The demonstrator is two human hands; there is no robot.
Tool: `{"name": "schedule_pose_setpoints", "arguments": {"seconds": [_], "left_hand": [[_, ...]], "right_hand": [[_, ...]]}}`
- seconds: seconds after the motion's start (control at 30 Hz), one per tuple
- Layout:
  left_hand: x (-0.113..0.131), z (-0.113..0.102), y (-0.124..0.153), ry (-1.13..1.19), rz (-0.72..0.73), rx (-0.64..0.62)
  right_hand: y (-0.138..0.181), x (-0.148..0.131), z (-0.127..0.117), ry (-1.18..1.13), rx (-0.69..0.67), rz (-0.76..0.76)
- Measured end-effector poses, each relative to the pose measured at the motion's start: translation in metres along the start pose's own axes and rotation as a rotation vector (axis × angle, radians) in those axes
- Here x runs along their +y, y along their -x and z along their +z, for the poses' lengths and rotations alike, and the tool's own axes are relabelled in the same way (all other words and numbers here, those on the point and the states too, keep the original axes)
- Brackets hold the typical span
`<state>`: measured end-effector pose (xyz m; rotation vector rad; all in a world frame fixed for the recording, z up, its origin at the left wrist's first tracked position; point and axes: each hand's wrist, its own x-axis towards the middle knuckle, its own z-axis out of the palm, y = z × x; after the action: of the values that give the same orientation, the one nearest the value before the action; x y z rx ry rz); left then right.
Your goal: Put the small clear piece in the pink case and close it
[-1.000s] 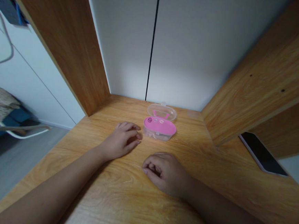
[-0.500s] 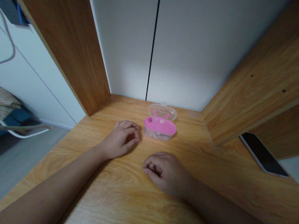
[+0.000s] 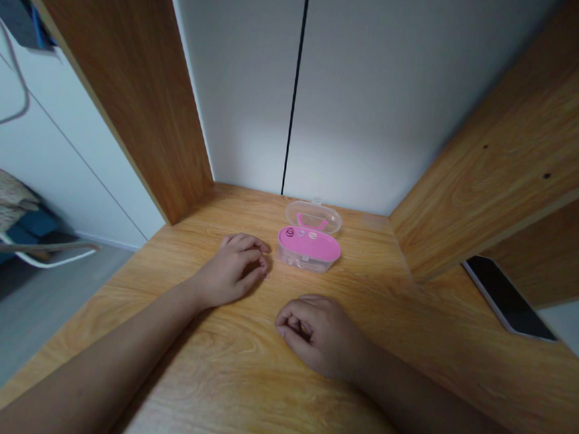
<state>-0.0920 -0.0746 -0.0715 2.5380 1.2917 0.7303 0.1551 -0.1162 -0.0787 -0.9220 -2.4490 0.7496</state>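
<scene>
Pink-and-clear plastic case (image 3: 309, 244), lid open, far centre of desk (image 3: 236, 387) | likely light, slippery, brittle: grip its long sides | your left hand (image 3: 229, 272) curled just beside it, grasping nothing visible | right hand (image 3: 317, 336) clenched nearer, contents hidden

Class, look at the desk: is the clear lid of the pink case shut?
No, the pink case lies open, its clear lid folded back behind the base.

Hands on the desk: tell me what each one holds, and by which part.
Cannot be told. The left hand rests curled beside the pink case; the right hand is a loose fist. Neither shows a held thing.
</scene>
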Motion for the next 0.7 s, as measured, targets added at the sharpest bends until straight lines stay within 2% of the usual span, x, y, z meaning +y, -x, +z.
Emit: {"name": "schedule_pose_setpoints", "arguments": {"seconds": [0.23, 0.7], "left_hand": [[-0.0017, -0.005, 0.0029, -0.001, 0.041, -0.067], [-0.0027, 0.0008, 0.0019, 0.011, 0.035, -0.04]], "right_hand": [[0.0003, 0.0006, 0.0004, -0.002, 0.005, -0.005], [-0.0008, -0.0022, -0.0014, -0.017, 0.0, 0.003]]}}
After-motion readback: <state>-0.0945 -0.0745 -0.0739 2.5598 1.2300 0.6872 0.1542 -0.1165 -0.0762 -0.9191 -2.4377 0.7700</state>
